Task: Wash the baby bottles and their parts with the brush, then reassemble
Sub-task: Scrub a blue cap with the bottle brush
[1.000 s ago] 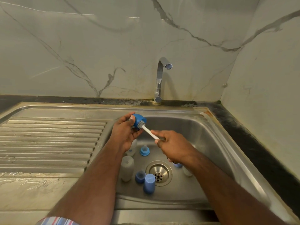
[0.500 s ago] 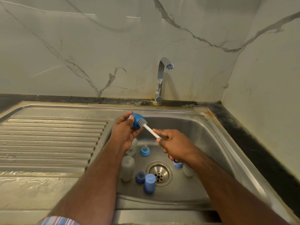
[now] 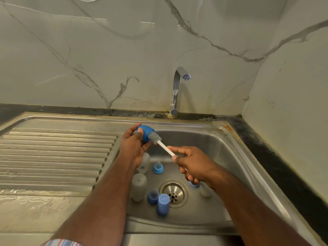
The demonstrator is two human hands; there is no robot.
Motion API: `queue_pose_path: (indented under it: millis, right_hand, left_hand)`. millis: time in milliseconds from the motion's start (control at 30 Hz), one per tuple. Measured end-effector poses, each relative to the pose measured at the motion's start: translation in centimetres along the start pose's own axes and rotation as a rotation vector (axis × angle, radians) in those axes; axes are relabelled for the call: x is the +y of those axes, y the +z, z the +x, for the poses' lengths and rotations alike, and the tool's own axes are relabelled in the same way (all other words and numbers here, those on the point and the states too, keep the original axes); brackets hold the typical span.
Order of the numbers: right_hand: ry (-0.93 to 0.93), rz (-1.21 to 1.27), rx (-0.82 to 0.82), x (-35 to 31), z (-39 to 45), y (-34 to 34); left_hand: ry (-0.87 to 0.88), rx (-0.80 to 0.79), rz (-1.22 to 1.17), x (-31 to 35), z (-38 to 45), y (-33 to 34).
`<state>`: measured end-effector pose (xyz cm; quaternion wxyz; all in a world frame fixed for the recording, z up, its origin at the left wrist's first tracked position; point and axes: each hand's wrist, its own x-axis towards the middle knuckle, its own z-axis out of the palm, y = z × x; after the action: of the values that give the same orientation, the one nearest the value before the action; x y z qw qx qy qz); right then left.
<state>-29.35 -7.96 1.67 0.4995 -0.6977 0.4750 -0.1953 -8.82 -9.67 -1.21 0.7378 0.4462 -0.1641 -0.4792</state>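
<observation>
My left hand (image 3: 132,148) grips a blue bottle cap (image 3: 145,133) above the sink's left rim, its open end facing right. My right hand (image 3: 192,163) holds the white handle of a bottle brush (image 3: 160,143); the grey bristle head sits at the cap's mouth, mostly outside it. Down in the steel sink (image 3: 221,157) stand two cloudy bottles (image 3: 138,187), a blue ring with its teat (image 3: 158,168), and two blue caps (image 3: 162,204) beside the drain (image 3: 174,193). Another blue part (image 3: 194,184) and a pale piece (image 3: 205,191) peek out under my right wrist.
A chrome tap (image 3: 177,89) rises behind the basin, with no water running. The ribbed draining board (image 3: 53,157) lies to the left. Marble walls close off the back and the right side, with a dark counter strip (image 3: 276,166) along the right.
The brush head has slid out of the blue cap toward the right, so more bristles show. Both hands have otherwise stayed in place above the basin.
</observation>
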Motion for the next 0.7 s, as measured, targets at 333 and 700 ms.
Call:
queue_pose_path:
  millis: [333,700]
  right_hand:
    - [-0.186,-0.274,0.237,0.2,1.0,0.8]
    - [-0.187,-0.275,0.261,0.4,1.7,0.9]
  left_hand:
    - [0.041,-0.101,0.169,-0.3,-0.3,0.1]
    - [0.133,-0.161,0.375,-1.0,-0.4,0.3]
